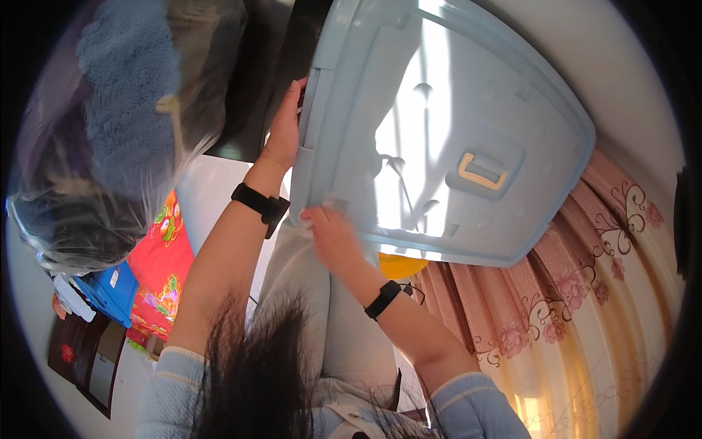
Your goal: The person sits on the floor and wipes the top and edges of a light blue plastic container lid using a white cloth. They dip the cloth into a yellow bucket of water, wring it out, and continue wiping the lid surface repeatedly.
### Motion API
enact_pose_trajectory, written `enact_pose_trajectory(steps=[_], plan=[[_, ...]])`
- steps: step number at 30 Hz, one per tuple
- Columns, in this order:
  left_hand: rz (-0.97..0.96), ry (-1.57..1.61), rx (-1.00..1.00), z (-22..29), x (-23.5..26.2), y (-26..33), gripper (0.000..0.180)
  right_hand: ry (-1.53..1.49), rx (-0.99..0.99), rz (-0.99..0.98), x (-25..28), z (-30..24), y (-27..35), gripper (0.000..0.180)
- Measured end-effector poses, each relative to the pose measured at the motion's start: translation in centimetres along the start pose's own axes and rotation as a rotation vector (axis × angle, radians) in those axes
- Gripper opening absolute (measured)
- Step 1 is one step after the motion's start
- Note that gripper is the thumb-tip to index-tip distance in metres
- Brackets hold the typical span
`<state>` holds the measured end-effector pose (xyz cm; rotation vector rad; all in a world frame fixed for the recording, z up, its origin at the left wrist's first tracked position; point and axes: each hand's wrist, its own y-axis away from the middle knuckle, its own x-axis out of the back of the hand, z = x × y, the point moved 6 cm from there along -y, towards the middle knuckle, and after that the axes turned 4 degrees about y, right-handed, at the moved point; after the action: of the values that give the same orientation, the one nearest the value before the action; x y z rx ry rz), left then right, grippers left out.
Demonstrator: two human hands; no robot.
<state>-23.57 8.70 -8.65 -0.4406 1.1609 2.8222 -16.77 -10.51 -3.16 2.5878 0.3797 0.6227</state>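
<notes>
the left hand (284, 135) grips the left edge of a pale blue plastic lid (512, 102) with 1 cream handle (481, 174); the right hand (336, 241) touches its lower-left corner, near a floral curtain (563, 293).

Legible text: none. Label (114, 277): one, small, white, on blue bin (123, 298), lower left of frame; any print too small to read. Red cloth (174, 256), left of frame: printed pattern; whether it includes lettering, cannot tell.
</notes>
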Motion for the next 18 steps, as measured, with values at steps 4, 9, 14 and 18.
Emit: enact_pose_trajectory(steps=[4, 9, 14, 18], plan=[[-0.002, -0.030, -0.022, -0.2, 0.1, -0.5, 0.060, -0.150, -0.155, -0.172, -0.2, 1.7, -0.4, 0.026], [0.196, -0.480, -0.124, 1.4, -0.2, -2.1, 0.050, -1.020, -0.635, -0.489, 1.8, 3.5, 0.2, 0.033], [0.294, -0.698, -0.438, 3.9, -3.6, -3.2, 0.048, -1.834, -0.151, -0.233, 15.2, 0.6, -6.9, 0.050], [0.359, -0.786, -0.482, 3.8, -4.2, -3.4, 0.048, -0.796, 0.025, 0.314, 24.0, -0.8, -17.8, 0.060]])
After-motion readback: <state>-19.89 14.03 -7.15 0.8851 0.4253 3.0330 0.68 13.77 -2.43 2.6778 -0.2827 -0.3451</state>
